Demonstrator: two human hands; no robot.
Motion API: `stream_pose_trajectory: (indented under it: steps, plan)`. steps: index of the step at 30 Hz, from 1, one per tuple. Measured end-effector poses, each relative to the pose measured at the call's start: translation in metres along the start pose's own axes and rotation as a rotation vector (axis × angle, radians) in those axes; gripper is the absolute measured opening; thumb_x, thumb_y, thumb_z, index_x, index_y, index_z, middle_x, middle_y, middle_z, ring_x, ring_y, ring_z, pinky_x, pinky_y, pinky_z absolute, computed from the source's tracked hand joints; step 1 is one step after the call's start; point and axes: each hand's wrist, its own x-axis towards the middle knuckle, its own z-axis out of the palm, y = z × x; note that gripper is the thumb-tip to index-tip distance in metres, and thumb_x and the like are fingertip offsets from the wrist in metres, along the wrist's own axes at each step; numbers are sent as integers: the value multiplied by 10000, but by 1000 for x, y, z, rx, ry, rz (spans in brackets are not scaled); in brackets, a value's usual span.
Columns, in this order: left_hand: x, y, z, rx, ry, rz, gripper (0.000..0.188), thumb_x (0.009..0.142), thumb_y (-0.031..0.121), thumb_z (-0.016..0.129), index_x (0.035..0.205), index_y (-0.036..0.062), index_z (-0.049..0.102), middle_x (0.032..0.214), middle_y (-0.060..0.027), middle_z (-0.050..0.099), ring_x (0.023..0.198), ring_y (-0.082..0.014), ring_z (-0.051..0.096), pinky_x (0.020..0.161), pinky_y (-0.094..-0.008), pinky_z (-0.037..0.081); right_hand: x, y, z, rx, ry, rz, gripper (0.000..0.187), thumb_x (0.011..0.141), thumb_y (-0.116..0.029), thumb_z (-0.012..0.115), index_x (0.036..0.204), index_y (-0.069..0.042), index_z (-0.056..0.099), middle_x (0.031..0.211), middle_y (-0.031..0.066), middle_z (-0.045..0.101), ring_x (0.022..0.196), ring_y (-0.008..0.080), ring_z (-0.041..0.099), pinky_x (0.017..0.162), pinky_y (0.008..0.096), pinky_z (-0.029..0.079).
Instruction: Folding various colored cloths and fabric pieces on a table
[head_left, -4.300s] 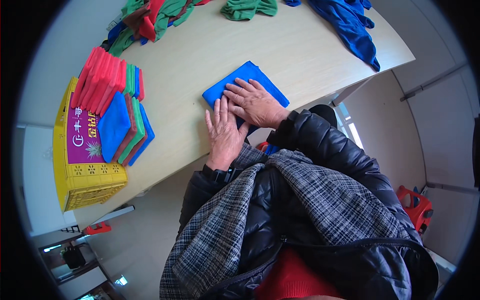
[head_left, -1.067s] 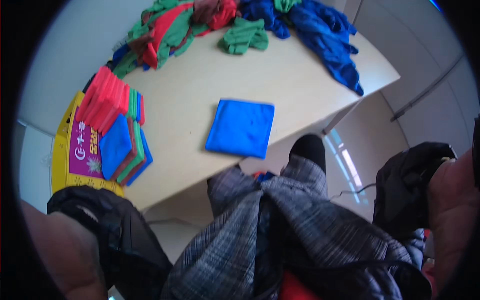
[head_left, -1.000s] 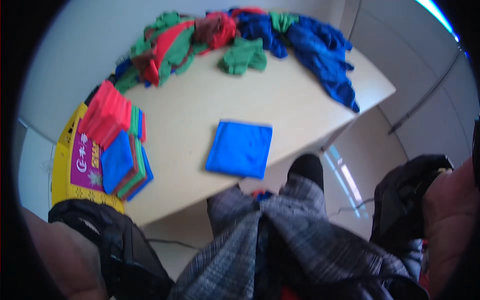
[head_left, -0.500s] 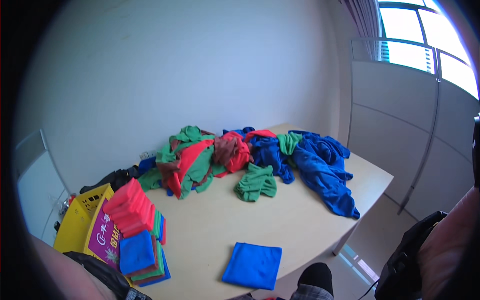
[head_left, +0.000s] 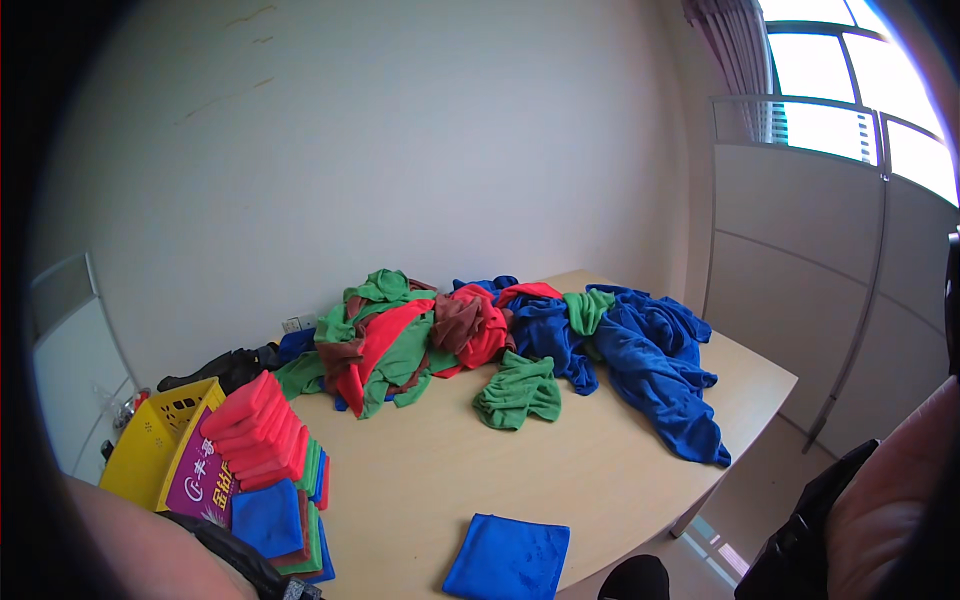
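A square-folded blue cloth [head_left: 505, 556] lies flat at the table's near edge, with darker marks on its right side. Neither hand touches it. At the lower left, my left forearm with a black strap [head_left: 235, 550] comes in beside the neat cloth stacks; the hand itself is out of the picture. Folded red cloths [head_left: 255, 435] lean there in a pile, and a blue folded cloth [head_left: 266, 520] tops the stack in front. Along the right rim shows my right forearm [head_left: 880, 500] with a black device, its hand out of sight too.
A heap of crumpled red, green and brown cloths [head_left: 395, 345] lies along the wall, with dark blue cloths [head_left: 650, 370] to its right. One crumpled green cloth [head_left: 518, 390] sits in front. A yellow plastic basket [head_left: 150, 440] stands left, grey partition panels [head_left: 790, 250] right.
The view has tilted slightly upward, so the table and cloths sit lower in the picture. Darker marks now show on the folded blue cloth. The crumpled cloths keep their places.
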Motion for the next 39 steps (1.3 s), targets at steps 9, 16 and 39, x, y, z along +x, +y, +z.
stream_pose_trajectory:
  steps: [9, 16, 39]
  plan:
    - [-21, 38, 23, -196, 72, -135, 378, 1037, 186, 441, 1301, -23, 613, 1246, -177, 663, 1209, -283, 619, 1092, -405, 457, -19, -27, -6, 16, -110, 95, 710, 944, -433, 609, 1458, 26, 437, 1369, 226, 578, 1327, 410, 514, 1148, 521, 370]
    - [-48, 78, 50, -397, 227, -290, 357, 1031, 157, 449, 1282, -22, 630, 1235, -178, 672, 1211, -282, 622, 1095, -398, 458, -31, -63, -23, 53, -298, 217, 700, 945, -426, 611, 1452, 27, 444, 1364, 224, 581, 1323, 407, 518, 1146, 520, 374]
    - [-33, 190, 64, -868, 537, -652, 307, 1012, 63, 475, 1220, -18, 686, 1200, -182, 700, 1217, -277, 630, 1105, -376, 462, -123, -215, 22, 388, -660, 959, 333, 811, 0, 730, 1132, -13, 645, 1127, 156, 660, 1110, 334, 621, 972, 426, 481]
